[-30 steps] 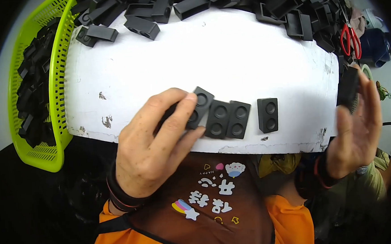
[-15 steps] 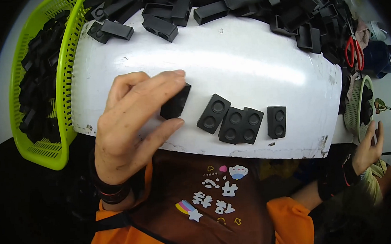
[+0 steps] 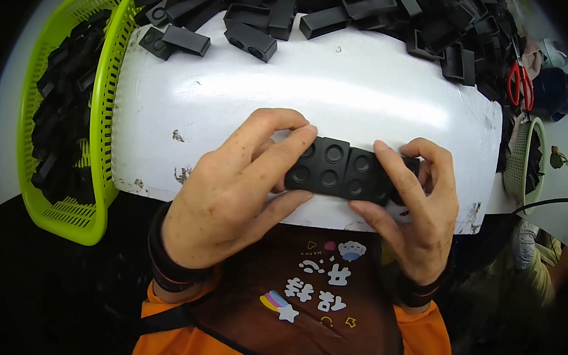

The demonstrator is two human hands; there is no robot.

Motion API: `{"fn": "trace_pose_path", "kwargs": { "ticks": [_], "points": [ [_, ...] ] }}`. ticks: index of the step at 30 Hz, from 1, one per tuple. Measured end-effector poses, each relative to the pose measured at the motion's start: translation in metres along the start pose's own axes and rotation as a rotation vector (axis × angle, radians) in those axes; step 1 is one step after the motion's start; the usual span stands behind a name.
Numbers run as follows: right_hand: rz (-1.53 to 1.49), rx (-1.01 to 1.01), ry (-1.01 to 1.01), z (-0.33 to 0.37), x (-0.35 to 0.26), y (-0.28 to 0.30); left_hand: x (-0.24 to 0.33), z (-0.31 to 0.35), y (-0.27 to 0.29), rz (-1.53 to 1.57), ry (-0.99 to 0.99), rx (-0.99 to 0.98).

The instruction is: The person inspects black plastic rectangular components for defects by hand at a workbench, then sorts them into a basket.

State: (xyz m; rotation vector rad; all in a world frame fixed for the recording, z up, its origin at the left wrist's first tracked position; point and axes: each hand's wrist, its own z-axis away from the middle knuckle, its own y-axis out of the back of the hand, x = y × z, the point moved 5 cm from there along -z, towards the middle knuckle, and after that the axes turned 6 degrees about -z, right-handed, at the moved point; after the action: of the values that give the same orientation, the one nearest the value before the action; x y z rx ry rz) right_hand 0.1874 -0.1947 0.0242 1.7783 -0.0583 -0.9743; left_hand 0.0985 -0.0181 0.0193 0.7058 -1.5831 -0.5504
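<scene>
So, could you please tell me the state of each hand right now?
Left hand: partly closed, holding the left end of a row of black blocks.
Right hand: partly closed, holding the row's right end.

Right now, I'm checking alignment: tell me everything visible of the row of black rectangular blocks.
The row of black rectangular blocks looks like matte plastic, with paired round marks on top. Blocks sit side by side on the white board near its front edge, running left to right. The left hand and right hand pinch the ends, hiding the count.
</scene>
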Motion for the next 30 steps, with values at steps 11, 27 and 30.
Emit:
{"fn": "trace_pose_path", "kwargs": {
  "ticks": [11, 27, 30],
  "points": [
    [0.078, 0.060, 0.092, -0.001, -0.003, 0.004, -0.055, -0.021, 0.062, -0.705, 0.052, 0.389],
    [0.306, 0.646, 0.005, 0.018, 0.087, 0.106, -0.005, 0.031, 0.014, -0.184, -0.063, 0.203],
    [0.361, 0.647, -0.326, 0.067, 0.199, 0.160, -0.001, 0.015, 0.001, -0.195, -0.053, 0.162]
  ]
}}
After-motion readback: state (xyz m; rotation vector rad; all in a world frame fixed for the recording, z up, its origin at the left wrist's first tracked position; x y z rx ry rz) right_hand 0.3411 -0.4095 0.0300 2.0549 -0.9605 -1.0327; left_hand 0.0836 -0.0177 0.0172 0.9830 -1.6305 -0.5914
